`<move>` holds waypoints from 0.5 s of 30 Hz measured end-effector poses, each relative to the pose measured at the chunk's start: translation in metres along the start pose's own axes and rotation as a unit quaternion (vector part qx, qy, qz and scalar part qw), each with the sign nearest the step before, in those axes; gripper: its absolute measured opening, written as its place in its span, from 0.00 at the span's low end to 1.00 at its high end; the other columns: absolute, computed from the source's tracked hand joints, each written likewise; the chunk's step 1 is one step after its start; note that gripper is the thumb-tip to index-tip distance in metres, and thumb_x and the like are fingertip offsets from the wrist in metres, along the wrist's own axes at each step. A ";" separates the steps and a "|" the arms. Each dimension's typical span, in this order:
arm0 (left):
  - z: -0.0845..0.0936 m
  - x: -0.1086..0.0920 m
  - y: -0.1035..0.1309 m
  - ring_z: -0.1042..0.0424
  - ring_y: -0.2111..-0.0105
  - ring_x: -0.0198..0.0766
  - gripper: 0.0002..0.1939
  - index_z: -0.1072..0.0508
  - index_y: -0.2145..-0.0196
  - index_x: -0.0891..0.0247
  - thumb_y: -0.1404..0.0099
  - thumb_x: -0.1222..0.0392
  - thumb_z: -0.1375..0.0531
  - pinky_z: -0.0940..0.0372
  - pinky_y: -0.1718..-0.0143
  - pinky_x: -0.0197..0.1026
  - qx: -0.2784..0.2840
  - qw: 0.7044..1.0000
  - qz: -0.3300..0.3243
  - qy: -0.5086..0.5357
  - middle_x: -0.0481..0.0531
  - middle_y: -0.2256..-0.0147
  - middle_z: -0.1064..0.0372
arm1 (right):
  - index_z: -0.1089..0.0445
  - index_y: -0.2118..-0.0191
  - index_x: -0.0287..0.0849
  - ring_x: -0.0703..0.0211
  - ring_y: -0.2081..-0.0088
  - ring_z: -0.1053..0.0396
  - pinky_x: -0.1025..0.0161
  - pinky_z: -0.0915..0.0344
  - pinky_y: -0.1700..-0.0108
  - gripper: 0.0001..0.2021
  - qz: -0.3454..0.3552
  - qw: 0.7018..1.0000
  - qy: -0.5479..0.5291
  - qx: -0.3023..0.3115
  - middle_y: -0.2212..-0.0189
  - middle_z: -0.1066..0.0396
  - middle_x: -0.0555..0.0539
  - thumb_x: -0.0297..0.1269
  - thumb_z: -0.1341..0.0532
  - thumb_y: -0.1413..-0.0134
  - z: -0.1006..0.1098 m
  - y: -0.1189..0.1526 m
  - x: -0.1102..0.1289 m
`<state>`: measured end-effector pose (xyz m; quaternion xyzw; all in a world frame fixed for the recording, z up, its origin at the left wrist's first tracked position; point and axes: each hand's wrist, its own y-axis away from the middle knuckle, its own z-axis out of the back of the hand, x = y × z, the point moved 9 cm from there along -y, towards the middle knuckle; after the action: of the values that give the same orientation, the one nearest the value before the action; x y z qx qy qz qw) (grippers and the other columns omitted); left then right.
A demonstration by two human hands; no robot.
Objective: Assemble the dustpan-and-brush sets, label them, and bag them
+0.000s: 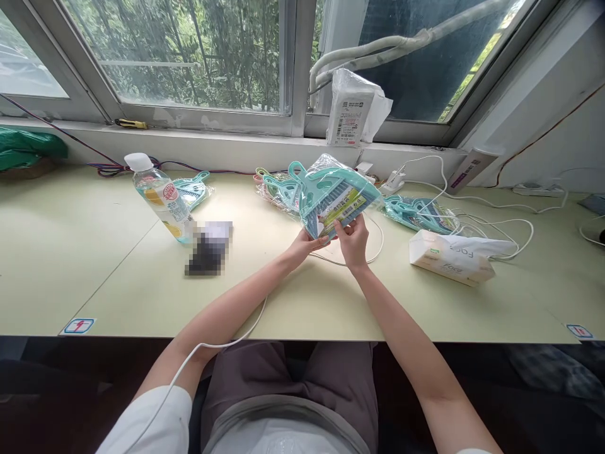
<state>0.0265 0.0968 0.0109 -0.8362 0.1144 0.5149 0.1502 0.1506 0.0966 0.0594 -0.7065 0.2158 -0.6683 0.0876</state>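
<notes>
A teal dustpan and brush set (331,197) in clear plastic wrap is held up above the table, its yellow-green label facing me. My left hand (306,244) grips its lower left corner from below. With the thumb on the front, my right hand (353,241) pinches the lower right edge; its other fingers are partly hidden behind the set. Behind it to the left lie more wrapped sets (282,189), partly covered by the held one. Another wrapped teal set (418,214) rests to the right, and one more (191,189) lies behind the bottle.
A drink bottle (161,198) stands at the left, beside a blurred dark object (208,249). On the right sits a tissue pack (449,257) near tangled white cables (501,221). A yellow utility knife (131,123) and a white box (350,116) occupy the windowsill.
</notes>
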 end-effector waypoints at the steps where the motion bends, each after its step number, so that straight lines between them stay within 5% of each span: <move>1: -0.001 -0.002 0.001 0.27 0.52 0.47 0.36 0.35 0.44 0.57 0.49 0.55 0.29 0.41 0.44 0.53 0.007 1.000 -0.001 -0.005 0.58 0.47 0.31 | 0.33 0.56 0.46 0.56 0.62 0.27 0.61 0.28 0.61 0.16 -0.004 1.000 0.003 -0.003 0.65 0.26 0.48 0.43 0.35 0.52 0.001 0.000 -0.002; 6: -0.001 -0.003 0.002 0.28 0.49 0.50 0.33 0.33 0.46 0.62 0.47 0.52 0.31 0.40 0.45 0.52 0.005 1.000 0.010 -0.018 0.61 0.51 0.28 | 0.34 0.52 0.47 0.57 0.59 0.27 0.60 0.28 0.58 0.16 -0.045 0.999 -0.027 0.000 0.58 0.27 0.47 0.46 0.42 0.45 0.002 -0.002 -0.019; 15: 0.009 0.000 -0.002 0.30 0.47 0.50 0.33 0.34 0.47 0.58 0.50 0.55 0.29 0.39 0.45 0.52 -0.027 1.000 0.008 -0.013 0.58 0.46 0.32 | 0.35 0.52 0.49 0.58 0.59 0.28 0.59 0.24 0.62 0.22 -0.075 0.991 -0.082 0.073 0.59 0.27 0.50 0.42 0.34 0.54 -0.009 -0.009 -0.024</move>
<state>0.0195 0.1019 0.0068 -0.8321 0.1049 0.5302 0.1247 0.1433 0.1157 0.0423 -0.7645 0.1049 -0.6271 0.1059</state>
